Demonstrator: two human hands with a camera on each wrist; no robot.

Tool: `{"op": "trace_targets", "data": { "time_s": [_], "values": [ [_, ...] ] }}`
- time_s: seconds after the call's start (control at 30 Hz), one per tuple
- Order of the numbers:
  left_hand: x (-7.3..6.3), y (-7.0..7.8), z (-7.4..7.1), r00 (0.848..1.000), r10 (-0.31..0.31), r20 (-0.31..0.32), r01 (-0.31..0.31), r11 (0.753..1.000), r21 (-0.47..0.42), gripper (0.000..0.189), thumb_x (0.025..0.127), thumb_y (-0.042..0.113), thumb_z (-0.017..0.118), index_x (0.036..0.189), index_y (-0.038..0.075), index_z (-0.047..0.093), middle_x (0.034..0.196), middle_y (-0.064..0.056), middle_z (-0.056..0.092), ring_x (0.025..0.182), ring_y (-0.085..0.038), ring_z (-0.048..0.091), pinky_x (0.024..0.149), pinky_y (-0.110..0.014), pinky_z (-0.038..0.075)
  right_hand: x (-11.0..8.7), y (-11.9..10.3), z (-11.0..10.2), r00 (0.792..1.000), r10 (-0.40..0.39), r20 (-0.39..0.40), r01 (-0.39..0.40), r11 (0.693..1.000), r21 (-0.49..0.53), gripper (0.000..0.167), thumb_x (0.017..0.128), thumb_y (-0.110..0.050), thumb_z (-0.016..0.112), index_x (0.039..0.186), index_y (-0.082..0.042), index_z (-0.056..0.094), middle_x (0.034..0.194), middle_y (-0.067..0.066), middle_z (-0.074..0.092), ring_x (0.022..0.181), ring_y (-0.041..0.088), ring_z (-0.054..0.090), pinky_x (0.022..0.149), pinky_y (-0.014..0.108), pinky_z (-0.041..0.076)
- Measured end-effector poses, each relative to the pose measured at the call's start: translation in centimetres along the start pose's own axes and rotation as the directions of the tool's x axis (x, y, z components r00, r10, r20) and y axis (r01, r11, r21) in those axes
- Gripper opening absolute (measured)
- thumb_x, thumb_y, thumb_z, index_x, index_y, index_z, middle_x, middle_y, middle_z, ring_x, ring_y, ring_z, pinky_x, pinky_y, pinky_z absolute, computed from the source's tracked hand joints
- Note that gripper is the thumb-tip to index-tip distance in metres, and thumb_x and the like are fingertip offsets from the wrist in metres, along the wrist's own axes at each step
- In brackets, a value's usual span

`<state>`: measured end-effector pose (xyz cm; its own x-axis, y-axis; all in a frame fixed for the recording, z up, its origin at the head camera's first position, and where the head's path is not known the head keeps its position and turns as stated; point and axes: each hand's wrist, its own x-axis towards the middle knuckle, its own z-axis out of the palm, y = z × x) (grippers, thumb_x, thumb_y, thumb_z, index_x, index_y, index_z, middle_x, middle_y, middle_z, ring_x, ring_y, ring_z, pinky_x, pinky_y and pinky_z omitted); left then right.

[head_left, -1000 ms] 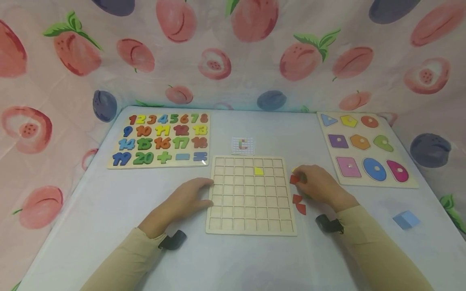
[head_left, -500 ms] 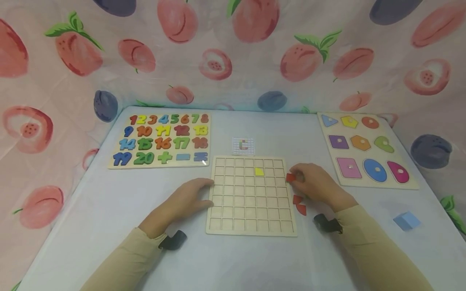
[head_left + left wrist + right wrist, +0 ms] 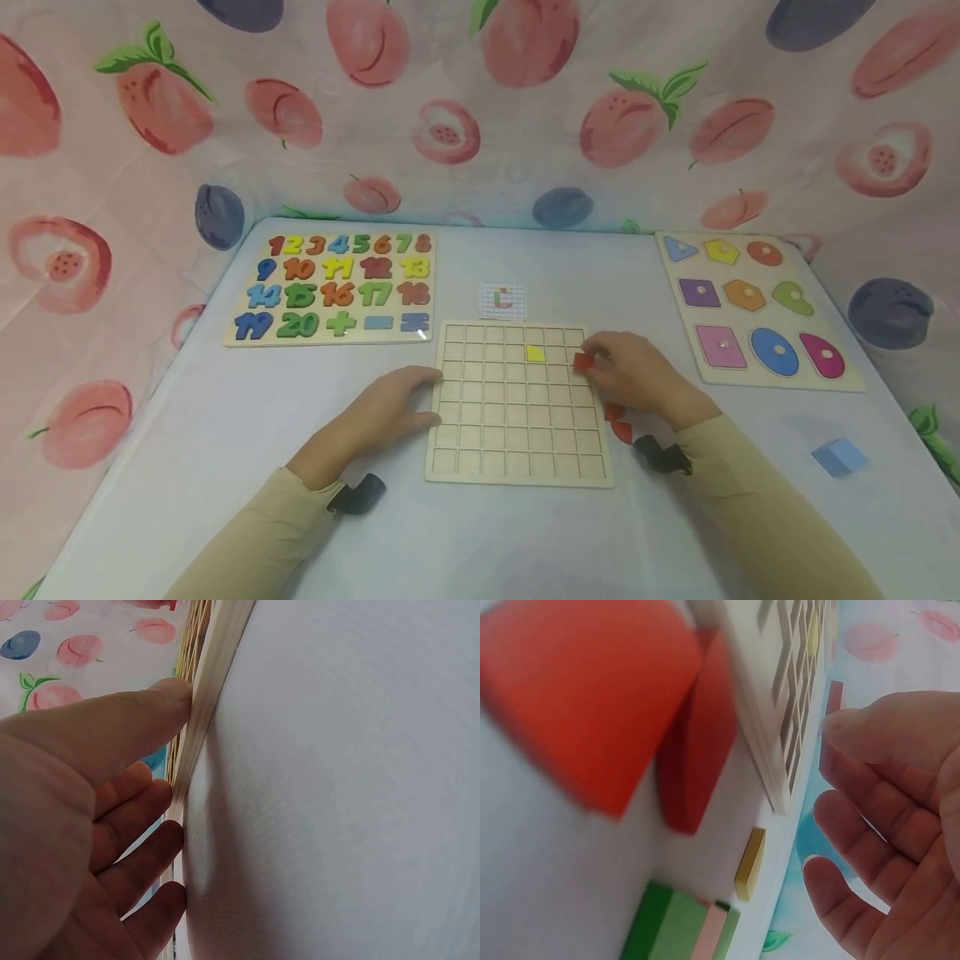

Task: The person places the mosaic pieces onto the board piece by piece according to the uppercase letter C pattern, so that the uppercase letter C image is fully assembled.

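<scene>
My right hand (image 3: 637, 379) pinches a small red tile (image 3: 582, 362) between thumb and fingers, over the right edge of a wooden grid board (image 3: 495, 439). In the right wrist view the thumb presses that tile's face from one side. A yellow tile (image 3: 536, 354) with one curved corner lies in a cell of the second row. With fingers spread and relaxed, my left hand (image 3: 382, 408) touches the board's left edge; its thumb (image 3: 172, 694) rests on the rim. Two red tiles (image 3: 622, 431) lie just right of the board, below my right hand.
In the right wrist view, a yellow tile (image 3: 750, 866), green tiles (image 3: 664, 922) and a pink one lie by the board. A pattern card (image 3: 502, 302) sits behind it. A number board (image 3: 330, 337) stands back left, a shape board (image 3: 783, 379) right, and a blue block (image 3: 840, 457) nearer.
My right hand has moved left with the red tile, from beside the board to over its right edge. My left hand stays at the board's left edge.
</scene>
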<state>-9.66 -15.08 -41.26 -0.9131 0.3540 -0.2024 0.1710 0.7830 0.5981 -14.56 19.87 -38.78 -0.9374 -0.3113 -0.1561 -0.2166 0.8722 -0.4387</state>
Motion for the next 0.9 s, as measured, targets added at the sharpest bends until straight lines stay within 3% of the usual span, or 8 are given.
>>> {"op": "trace_targets", "data": {
  "time_s": [0.23,0.4,0.63,0.9],
  "values": [
    [0.1,0.0,0.0,1.000,0.004,-0.002,-0.004,1.000,0.003,0.061,0.087,0.019,0.080,0.141,0.007,0.055,0.143,-0.011,0.054,0.137,-0.031,0.044,0.114,-0.048,0.035,0.9,-0.5,0.4,0.998,-0.063,-0.007,0.063,0.998,-0.012,0.033,0.093,-0.018,0.066,0.121,-0.002,0.067,0.115,0.013,0.068,0.104,0.032,0.059,0.099,0.053,0.048],
    [0.1,0.0,0.0,1.000,-0.001,-0.002,0.001,1.000,0.005,0.061,0.087,0.020,0.080,0.141,0.007,0.055,0.143,-0.011,0.054,0.137,-0.031,0.044,0.114,-0.048,0.035,1.4,-1.5,0.5,0.998,-0.058,0.011,0.058,0.998,-0.003,0.035,0.092,-0.020,0.067,0.123,-0.003,0.067,0.114,0.011,0.068,0.100,0.029,0.058,0.096,0.050,0.050],
    [0.0,0.2,-0.1,1.000,-0.009,-0.001,0.009,1.000,0.004,0.062,0.086,0.020,0.081,0.141,0.008,0.055,0.144,-0.011,0.054,0.138,-0.031,0.044,0.114,-0.048,0.035,2.4,-2.8,0.5,0.995,-0.088,0.040,0.088,0.996,0.006,0.037,0.092,-0.016,0.065,0.126,-0.002,0.065,0.124,0.013,0.067,0.119,0.033,0.058,0.105,0.052,0.044],
    [0.1,0.1,0.0,1.000,-0.019,0.002,0.019,1.000,-0.009,0.063,0.085,0.021,0.082,0.142,0.008,0.055,0.144,-0.010,0.054,0.138,-0.030,0.044,0.114,-0.048,0.035,3.5,-3.9,0.9,0.988,-0.146,0.044,0.145,0.989,0.011,0.035,0.089,-0.011,0.064,0.122,0.000,0.067,0.119,0.014,0.068,0.112,0.032,0.061,0.103,0.048,0.046]
  ]
}}
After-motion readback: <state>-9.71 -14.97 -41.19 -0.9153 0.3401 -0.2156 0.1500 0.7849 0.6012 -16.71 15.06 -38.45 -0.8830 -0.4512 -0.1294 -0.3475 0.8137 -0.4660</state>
